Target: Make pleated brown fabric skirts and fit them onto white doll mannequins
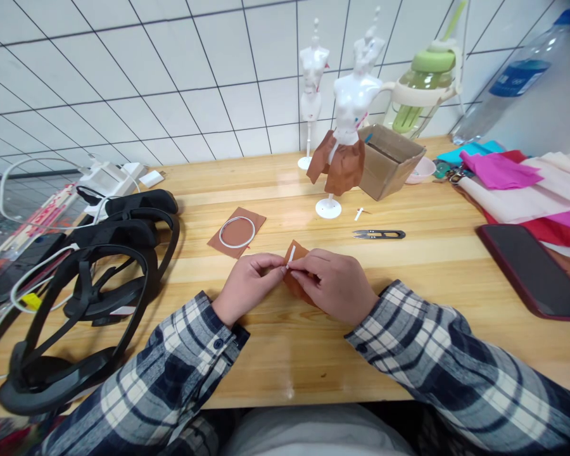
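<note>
Between my two hands is a small brown cloth piece (294, 247) with a narrow white strip (291, 254) lying on it. My left hand (251, 282) pinches the cloth's left edge near the strip's lower end. Thumb and fingers of my right hand (339, 284) close on the same cloth from the right, partly covering it. Up and to the left lies a brown fabric square (215, 243) with a silver ring (222, 236) on top. Thread snips (382, 234) rest to the right, below a small white scrap (359, 214).
Two white mannequins (349, 95) stand at the back, the nearer wearing brown cloth (346, 168). Beside them are a cardboard box (384, 174) and a green-lidded bottle (432, 61). Black headsets (142, 278) and cables crowd the left; a phone (534, 269) and coloured fabrics (498, 171) lie right.
</note>
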